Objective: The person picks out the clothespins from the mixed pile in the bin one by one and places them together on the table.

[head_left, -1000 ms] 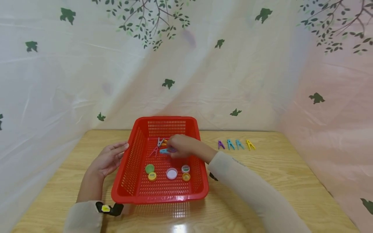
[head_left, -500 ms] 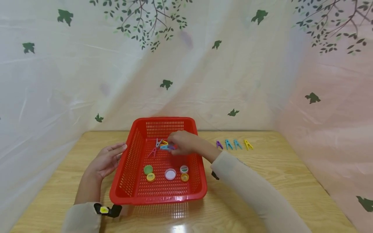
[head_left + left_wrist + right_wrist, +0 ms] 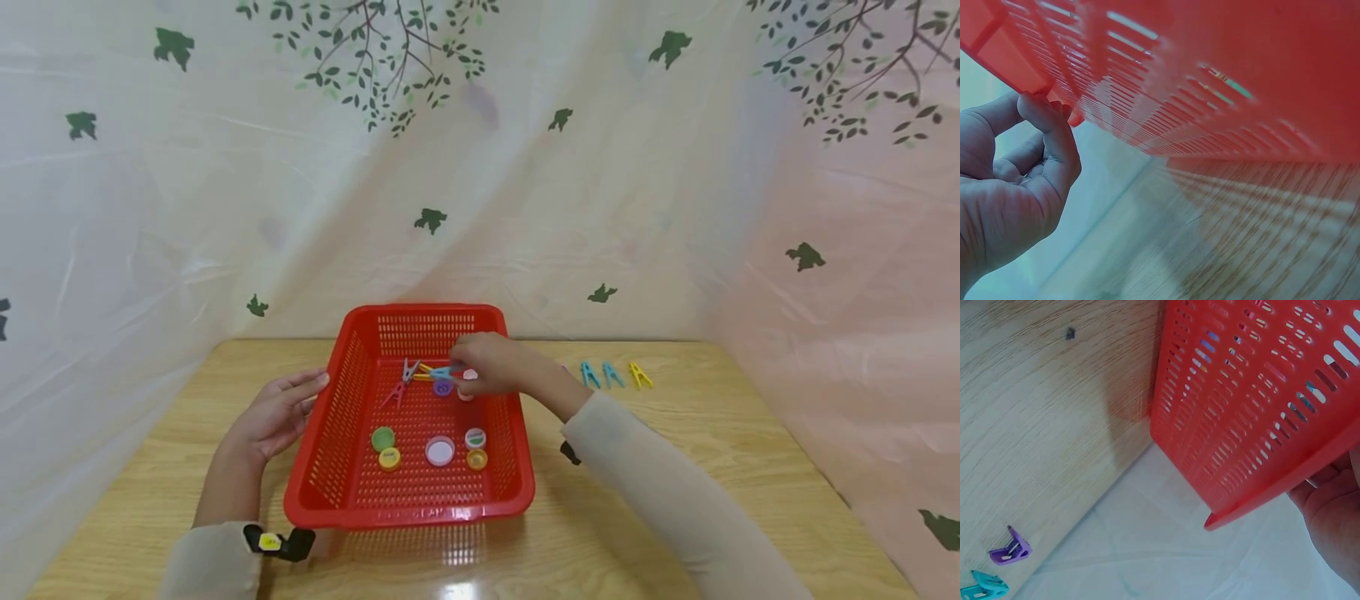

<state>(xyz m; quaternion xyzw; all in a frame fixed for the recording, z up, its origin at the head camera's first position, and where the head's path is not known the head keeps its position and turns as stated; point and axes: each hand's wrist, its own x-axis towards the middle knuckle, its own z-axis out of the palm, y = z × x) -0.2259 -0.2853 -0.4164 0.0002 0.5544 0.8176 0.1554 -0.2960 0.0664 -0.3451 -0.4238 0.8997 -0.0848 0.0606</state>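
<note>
A red plastic basket (image 3: 408,514) stands on the table. My left hand (image 3: 273,414) grips its left rim; in the left wrist view the thumb and fingers pinch the edge. Inside the far part of the basket, my right hand (image 3: 495,364) pinches a light blue clothespin (image 3: 441,373). Below it lie a purple bottle cap (image 3: 443,387) and pale caps partly hidden by the fingers. To the left are a grey clothespin (image 3: 409,370), a pink clothespin (image 3: 397,394) and a yellow clothespin (image 3: 423,377). The basket wall hides the right fingertips in the right wrist view.
Green (image 3: 382,438), yellow (image 3: 389,458) and white (image 3: 439,451) caps, among others, lie in the basket's near half. Right of the basket a row of clothespins includes a blue clothespin (image 3: 590,374) and a yellow clothespin (image 3: 641,375). A leaf-print curtain (image 3: 540,250) hangs behind.
My right hand has risen slightly and moved right with the light blue clothespin, uncovering the purple cap and part of the pale caps. My left hand stays on the rim.
</note>
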